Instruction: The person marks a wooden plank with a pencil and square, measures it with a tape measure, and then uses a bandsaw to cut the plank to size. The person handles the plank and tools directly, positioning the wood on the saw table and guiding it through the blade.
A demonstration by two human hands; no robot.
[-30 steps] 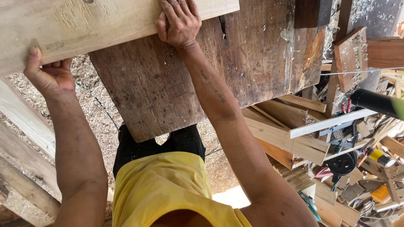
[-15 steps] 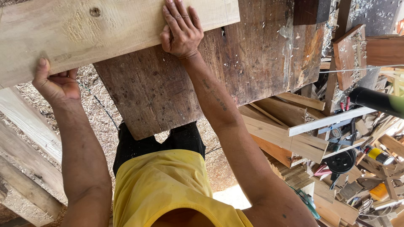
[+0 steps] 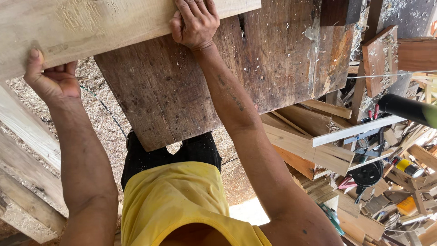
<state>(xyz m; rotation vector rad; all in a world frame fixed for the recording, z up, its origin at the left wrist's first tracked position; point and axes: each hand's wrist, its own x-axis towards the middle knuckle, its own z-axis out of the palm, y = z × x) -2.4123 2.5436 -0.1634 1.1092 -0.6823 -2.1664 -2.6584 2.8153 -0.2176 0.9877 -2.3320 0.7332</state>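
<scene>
A long pale wooden plank (image 3: 104, 25) lies across a dark, worn wooden worktop (image 3: 255, 77). My left hand (image 3: 52, 79) grips the plank's near edge, thumb on top and fingers curled underneath. My right hand (image 3: 195, 23) rests on top of the plank further right, fingers hooked over it and the knuckles bent. Both forearms reach forward from my yellow shirt (image 3: 182, 205).
Sawdust (image 3: 98, 118) covers the ground below the worktop. Pale timber beams (image 3: 27, 164) lie at the left. At the right are stacked offcuts (image 3: 314, 146), a metal ruler (image 3: 357, 130), a black round tool (image 3: 368, 174), a black-and-green handle (image 3: 409, 109) and a heap of scraps.
The view has shifted, so both hands and the plank sit a little lower in frame. My left hand has slid right along the plank's near edge. Both grips hold.
</scene>
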